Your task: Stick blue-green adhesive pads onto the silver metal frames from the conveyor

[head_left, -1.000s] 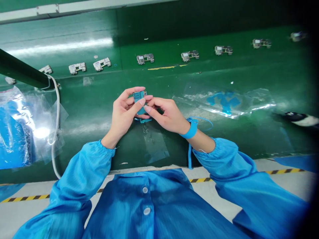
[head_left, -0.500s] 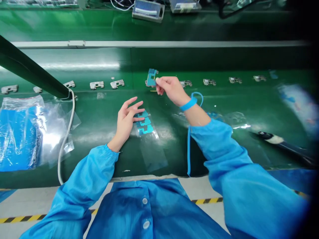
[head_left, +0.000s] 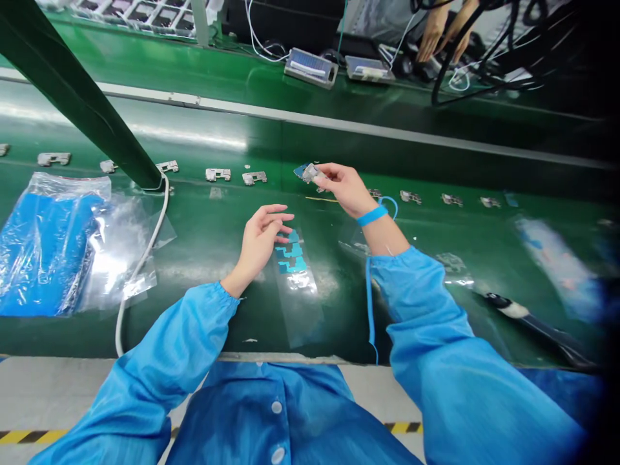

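"What has the right hand (head_left: 345, 186) got?"

"Thumb and fingers pinch a silver board (head_left: 311, 172), metallic and stepped in outline, toward the table's (head_left: 194, 271) far side. A flat blue piece (head_left: 299, 171) pokes out past it; I can't tell whether that's gripped too."

"And the left hand (head_left: 261, 234)?"

"Loosely curled, its fingers grasping nothing I can see. The tips sit at the film (head_left: 293, 265); whether they touch it, I can't tell."

"What's the film like?"

"Thin teal cut-outs with notched edges, on a clear, glossy sheet (head_left: 303, 316) lying on the smooth green tabletop."

"Farther out?"

"A blue band (head_left: 372, 216) circles the right wrist. Notched metal boards (head_left: 217, 174) lie in a row to either side of the pinched one. Leftward, a crinkled bag (head_left: 51, 248) with blue inside, near a round white cable (head_left: 120, 316); rightward, a slim black-and-cream tool (head_left: 513, 309)."

"Beyond?"

"Another person's hands (head_left: 433, 32), bare, among black cords (head_left: 438, 81)."
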### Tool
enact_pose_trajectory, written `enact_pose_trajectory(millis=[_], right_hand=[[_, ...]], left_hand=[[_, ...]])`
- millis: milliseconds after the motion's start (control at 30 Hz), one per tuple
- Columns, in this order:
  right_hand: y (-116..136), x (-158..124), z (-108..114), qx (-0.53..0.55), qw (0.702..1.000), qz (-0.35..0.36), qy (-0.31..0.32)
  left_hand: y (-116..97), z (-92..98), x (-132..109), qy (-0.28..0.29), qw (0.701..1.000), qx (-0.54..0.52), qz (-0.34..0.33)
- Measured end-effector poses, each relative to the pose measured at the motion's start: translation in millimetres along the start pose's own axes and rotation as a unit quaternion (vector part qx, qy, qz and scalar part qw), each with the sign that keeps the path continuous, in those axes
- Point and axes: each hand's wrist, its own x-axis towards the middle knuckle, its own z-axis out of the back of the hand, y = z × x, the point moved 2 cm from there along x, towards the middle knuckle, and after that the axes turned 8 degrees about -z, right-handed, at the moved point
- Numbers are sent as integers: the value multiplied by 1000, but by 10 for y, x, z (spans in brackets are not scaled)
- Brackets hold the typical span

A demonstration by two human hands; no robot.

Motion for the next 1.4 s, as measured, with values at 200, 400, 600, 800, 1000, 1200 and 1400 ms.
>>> enact_pose_trajectory(millis=[200,400,600,800,1000,1200,1400], right_hand=[[223,-683,-579,313,943,-110,23],[278,-1149,-911,351,918,-157,98],[-66,-1554,-469,-139,984,84,69],[-415,-1693,-347,-406,889,175,120],[-392,-1712,-403,-385,883,262,56],[-52,-2002,-346,-417,770,483,-1],[215,-2202,-300,-388,780,490,32]], left_hand=[[71,-60,-24,65,992,41,-99],[-55,-127,-86,67,984,-26,-165],[-83,-5,45,-52,988,-144,-29],[99,51,116,-40,963,-244,108],[230,27,102,16,990,-102,100],[243,-13,111,45,997,-3,70],[236,7,154,82,992,-10,96]])
